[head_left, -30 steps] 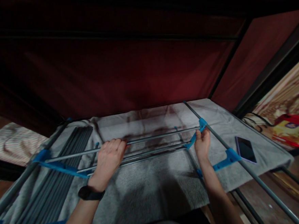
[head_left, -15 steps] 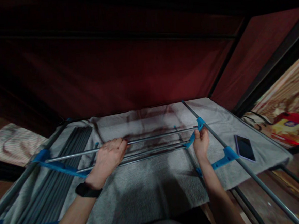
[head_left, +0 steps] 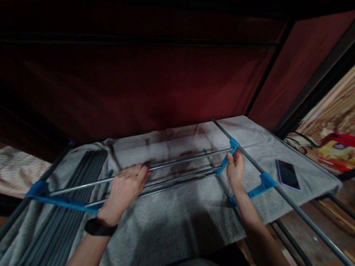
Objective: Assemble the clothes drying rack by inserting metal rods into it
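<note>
My left hand [head_left: 129, 184], with a black watch on its wrist, is wrapped over a grey metal rod [head_left: 191, 159]. This rod runs from a blue plastic bracket [head_left: 63, 201] on the left to another blue bracket [head_left: 227, 160] on the right. Thumb and fingers of my right hand [head_left: 235, 168] close on the right bracket, near the rod's end; its fingertips are partly hidden. Two more thin rods run below, between the same brackets. A long grey tube [head_left: 255, 164] passes through the right bracket and a lower blue bracket [head_left: 262, 185].
Several loose grey rods [head_left: 61, 214] lie bundled at left on a grey cloth [head_left: 183, 221]. A phone [head_left: 288, 174] rests on the cloth at right. Behind stands a dark red panel [head_left: 168, 85]. A red and yellow package [head_left: 346, 151] is beyond the cloth's right edge.
The view has shifted slightly, so the frame and both hands appear a little further left. Both hands keep their holds on the rod and the bracket.
</note>
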`<act>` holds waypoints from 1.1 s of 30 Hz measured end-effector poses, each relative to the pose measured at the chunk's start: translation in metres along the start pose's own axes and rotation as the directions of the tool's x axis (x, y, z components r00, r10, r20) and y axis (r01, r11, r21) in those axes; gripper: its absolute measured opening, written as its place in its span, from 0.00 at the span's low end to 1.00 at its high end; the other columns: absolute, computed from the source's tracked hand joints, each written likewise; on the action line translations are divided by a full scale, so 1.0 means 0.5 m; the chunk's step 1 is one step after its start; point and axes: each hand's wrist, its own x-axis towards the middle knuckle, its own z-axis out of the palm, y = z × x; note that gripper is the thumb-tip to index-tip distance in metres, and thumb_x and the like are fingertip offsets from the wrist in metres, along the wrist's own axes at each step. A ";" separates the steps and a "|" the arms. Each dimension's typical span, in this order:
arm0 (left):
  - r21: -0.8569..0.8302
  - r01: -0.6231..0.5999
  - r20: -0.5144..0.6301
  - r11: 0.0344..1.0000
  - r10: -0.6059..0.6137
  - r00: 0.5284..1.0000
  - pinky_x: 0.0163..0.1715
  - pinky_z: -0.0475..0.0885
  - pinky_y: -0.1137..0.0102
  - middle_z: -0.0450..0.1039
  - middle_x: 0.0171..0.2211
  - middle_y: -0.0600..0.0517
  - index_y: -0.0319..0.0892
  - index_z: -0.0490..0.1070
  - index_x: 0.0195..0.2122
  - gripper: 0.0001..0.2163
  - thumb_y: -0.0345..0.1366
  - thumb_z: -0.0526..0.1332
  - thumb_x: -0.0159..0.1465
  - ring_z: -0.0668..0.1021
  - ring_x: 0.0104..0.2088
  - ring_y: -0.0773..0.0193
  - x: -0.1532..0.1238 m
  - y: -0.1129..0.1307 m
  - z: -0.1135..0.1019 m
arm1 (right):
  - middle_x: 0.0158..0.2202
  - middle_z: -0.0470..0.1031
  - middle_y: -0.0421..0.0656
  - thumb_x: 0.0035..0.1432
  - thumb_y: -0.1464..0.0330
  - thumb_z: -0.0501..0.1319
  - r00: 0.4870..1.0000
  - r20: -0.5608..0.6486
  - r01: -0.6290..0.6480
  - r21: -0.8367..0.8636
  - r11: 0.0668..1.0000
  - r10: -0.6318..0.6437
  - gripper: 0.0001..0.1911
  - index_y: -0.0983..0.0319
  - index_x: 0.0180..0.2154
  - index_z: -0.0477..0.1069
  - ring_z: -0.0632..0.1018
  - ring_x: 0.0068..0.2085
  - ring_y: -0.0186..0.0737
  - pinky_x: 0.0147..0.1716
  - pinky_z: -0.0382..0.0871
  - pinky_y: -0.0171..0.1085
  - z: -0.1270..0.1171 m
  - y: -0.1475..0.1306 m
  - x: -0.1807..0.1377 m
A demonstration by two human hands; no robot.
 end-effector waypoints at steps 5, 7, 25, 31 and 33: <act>-0.046 0.012 0.000 0.999 -0.012 1.000 0.35 0.71 0.63 0.79 0.33 0.46 0.45 0.76 0.38 0.12 0.39 0.54 0.75 0.81 0.35 0.54 0.011 -0.008 -0.006 | 0.46 0.80 0.50 0.65 0.47 0.59 1.000 0.013 -0.005 0.003 1.000 0.005 0.23 0.58 0.47 0.73 0.79 0.50 0.51 0.58 0.71 0.54 0.001 -0.002 0.003; -0.063 0.008 -0.005 0.998 -0.008 1.000 0.35 0.71 0.63 0.79 0.33 0.46 0.45 0.76 0.38 0.13 0.40 0.54 0.75 0.81 0.35 0.54 0.011 -0.010 -0.003 | 0.47 0.80 0.50 0.65 0.48 0.59 1.000 0.024 -0.016 0.010 1.000 0.015 0.23 0.59 0.47 0.73 0.79 0.50 0.51 0.58 0.72 0.54 0.001 -0.005 0.003; -0.116 0.008 -0.002 0.993 -0.009 1.000 0.36 0.71 0.64 0.80 0.34 0.46 0.44 0.78 0.43 0.15 0.41 0.52 0.76 0.82 0.36 0.53 0.010 -0.017 0.005 | 0.46 0.81 0.51 0.64 0.48 0.58 1.000 0.021 -0.002 -0.037 0.999 0.003 0.22 0.58 0.45 0.74 0.79 0.49 0.52 0.57 0.72 0.53 -0.001 -0.015 0.000; -0.064 -0.017 0.004 0.998 0.018 1.000 0.36 0.72 0.63 0.80 0.34 0.46 0.44 0.78 0.43 0.16 0.41 0.51 0.76 0.82 0.35 0.53 0.010 -0.016 -0.002 | 0.46 0.81 0.50 0.63 0.47 0.60 1.000 0.005 -0.017 -0.023 1.000 0.017 0.22 0.58 0.44 0.74 0.79 0.49 0.52 0.58 0.71 0.54 0.000 -0.012 0.000; -0.064 -0.017 0.011 0.998 0.018 1.000 0.35 0.72 0.63 0.80 0.35 0.46 0.44 0.78 0.43 0.15 0.41 0.52 0.76 0.82 0.35 0.53 0.011 -0.015 -0.011 | 0.45 0.81 0.49 0.64 0.47 0.59 1.000 0.014 -0.020 -0.032 0.999 0.020 0.22 0.58 0.44 0.73 0.79 0.48 0.51 0.58 0.71 0.54 -0.001 -0.012 0.000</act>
